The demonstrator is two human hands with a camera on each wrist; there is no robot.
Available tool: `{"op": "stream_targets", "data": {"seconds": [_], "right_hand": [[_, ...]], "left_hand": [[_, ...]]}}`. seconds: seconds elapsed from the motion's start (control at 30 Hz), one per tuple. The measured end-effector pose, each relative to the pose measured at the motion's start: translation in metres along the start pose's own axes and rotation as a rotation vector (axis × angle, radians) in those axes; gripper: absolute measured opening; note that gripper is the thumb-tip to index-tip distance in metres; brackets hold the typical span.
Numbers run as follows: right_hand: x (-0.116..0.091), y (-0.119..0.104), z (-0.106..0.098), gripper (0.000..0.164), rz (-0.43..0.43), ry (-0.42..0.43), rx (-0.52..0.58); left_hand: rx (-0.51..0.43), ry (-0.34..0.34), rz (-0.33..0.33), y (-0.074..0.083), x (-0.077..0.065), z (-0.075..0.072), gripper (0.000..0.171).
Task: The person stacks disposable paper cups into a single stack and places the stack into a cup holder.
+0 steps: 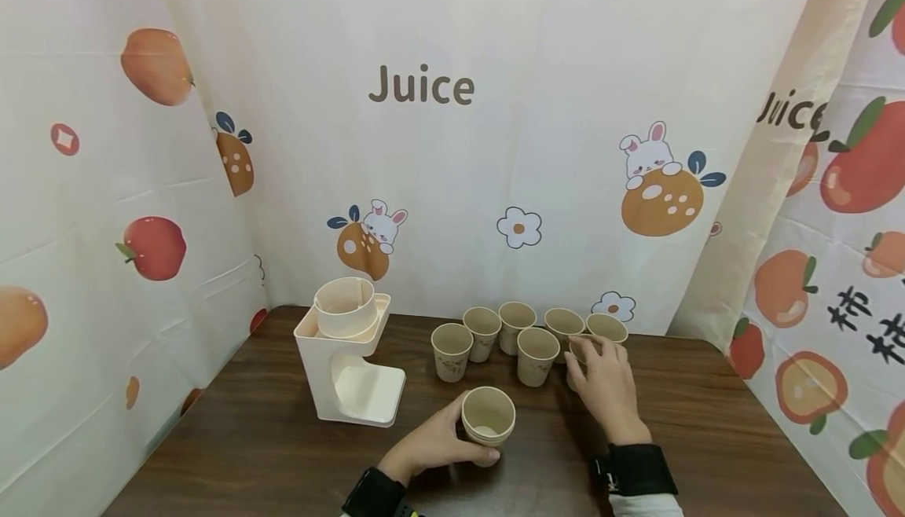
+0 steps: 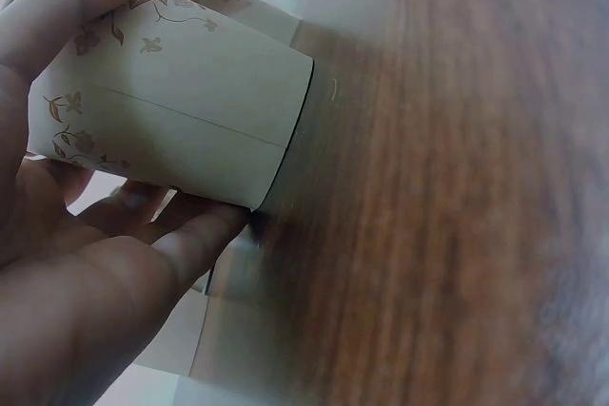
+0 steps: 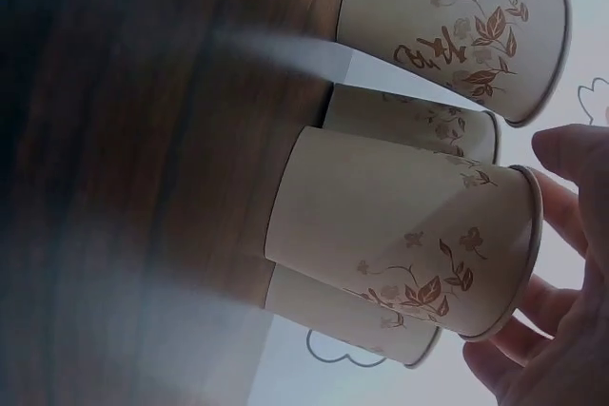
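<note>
My left hand point(image 1: 445, 438) grips a paper cup point(image 1: 488, 415) low at the front of the table, its thumb and fingers curled round the sides. Two rims show one inside the other, so cups are nested there. In the left wrist view, the held cup point(image 2: 190, 92) has brown floral print, its base close to the tabletop. My right hand point(image 1: 606, 383) reaches over another paper cup point(image 3: 409, 235) at the right of the group. Its fingers spread around the rim, and the thumb stands apart from the cup wall. In the head view that hand mostly hides this cup.
Several more upright paper cups point(image 1: 537, 356) stand in loose rows at the table's back. To their left is a white cup holder stand point(image 1: 318, 368) with a round ring point(image 1: 346, 309) on top. Printed curtains point(image 1: 452, 163) border the dark wooden table point(image 1: 269, 438).
</note>
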State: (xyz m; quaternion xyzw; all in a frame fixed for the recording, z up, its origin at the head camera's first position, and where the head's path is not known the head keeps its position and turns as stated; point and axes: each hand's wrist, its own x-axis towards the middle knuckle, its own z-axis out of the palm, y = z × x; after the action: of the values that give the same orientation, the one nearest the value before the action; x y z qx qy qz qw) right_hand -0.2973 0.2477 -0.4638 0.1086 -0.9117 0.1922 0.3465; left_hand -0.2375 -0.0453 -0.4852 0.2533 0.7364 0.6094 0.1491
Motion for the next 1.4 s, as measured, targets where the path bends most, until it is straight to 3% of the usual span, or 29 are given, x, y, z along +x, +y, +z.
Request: {"op": "stream_targets", "data": {"seconds": [0.43, 0.83, 1.07, 1.4], "right_hand": [[0.001, -0.004, -0.007, 0.023, 0.033, -0.057, -0.056], [0.002, -0.007, -0.021, 0.027, 0.081, -0.218, -0.111], [0.006, -0.011, -0.032, 0.033, 0.102, -0.324, -0.082], [0.007, -0.014, -0.038, 0.037, 0.113, -0.365, -0.069]], "left_hand": [[0.0, -0.015, 0.01, -0.001, 0.001, 0.001, 0.074], [0.002, -0.01, 0.006, -0.005, 0.0, 0.001, 0.074], [0.001, -0.009, 0.008, -0.003, 0.0, 0.0, 0.074], [0.002, -0.01, -0.002, -0.002, -0.001, 0.0, 0.073]]}}
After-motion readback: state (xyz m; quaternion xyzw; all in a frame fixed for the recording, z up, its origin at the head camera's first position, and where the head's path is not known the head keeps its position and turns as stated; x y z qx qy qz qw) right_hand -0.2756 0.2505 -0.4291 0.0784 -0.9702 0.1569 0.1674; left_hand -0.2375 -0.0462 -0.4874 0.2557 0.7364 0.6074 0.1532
